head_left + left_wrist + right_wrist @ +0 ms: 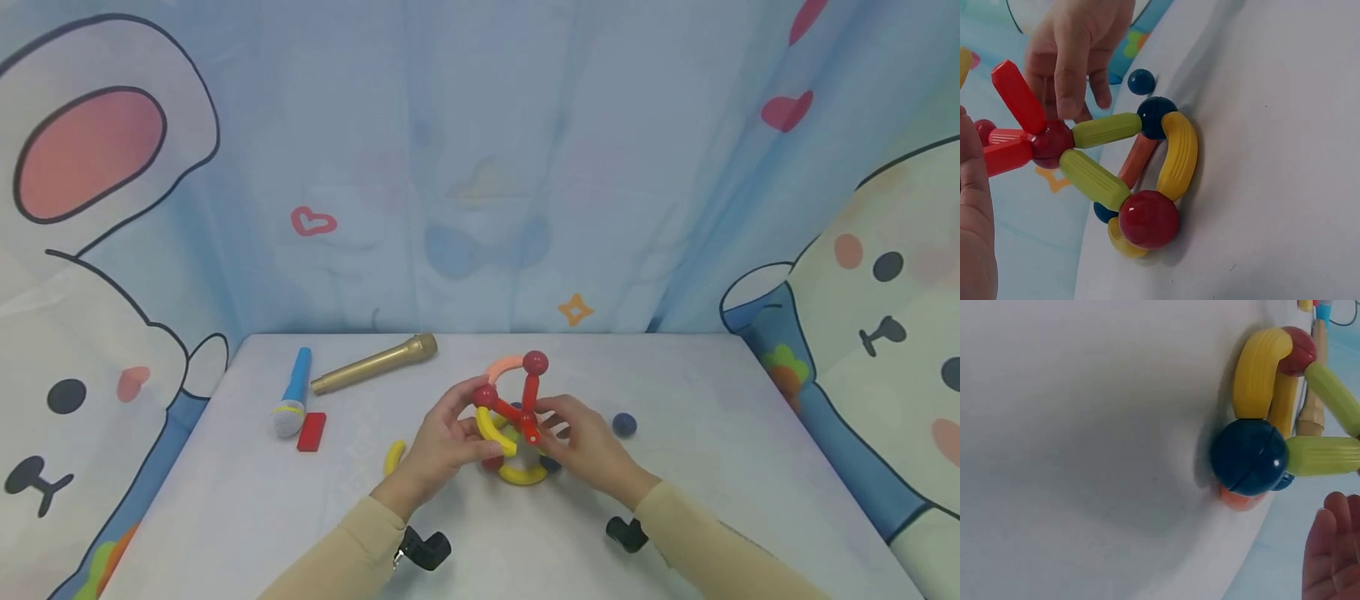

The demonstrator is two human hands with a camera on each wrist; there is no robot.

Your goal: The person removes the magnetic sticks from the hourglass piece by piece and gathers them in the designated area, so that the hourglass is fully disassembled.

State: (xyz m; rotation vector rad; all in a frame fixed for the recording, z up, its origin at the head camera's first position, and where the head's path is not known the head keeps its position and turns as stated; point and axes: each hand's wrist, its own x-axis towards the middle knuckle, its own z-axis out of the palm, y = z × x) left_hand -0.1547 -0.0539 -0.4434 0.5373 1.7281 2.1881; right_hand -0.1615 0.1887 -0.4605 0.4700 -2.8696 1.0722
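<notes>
In the head view my left hand (pixel 450 437) pinches a yellow curved stick (pixel 491 429) that meets a red ball (pixel 485 395) of a stick-and-ball model. My right hand (pixel 588 442) grips the model at its middle red ball (pixel 1052 144), thumb against the ball; its other fingertips are partly hidden. Straight red sticks (pixel 530 392) rise from there, and a peach curved stick (pixel 504 367) links two upper red balls. Green sticks (pixel 1107 129) slope down to a base of yellow curved sticks (pixel 1179 156), a blue ball (pixel 1157 117) and a larger red ball (pixel 1149 219), standing on the table.
A loose blue ball (pixel 624 425) lies right of the model. Left of my left hand is a yellow curved stick (pixel 393 457). Farther left on the white table (pixel 202 508) lie a gold microphone (pixel 375 364), a blue microphone (pixel 294 392) and a red block (pixel 312 432). A curtain (pixel 487 167) hangs behind.
</notes>
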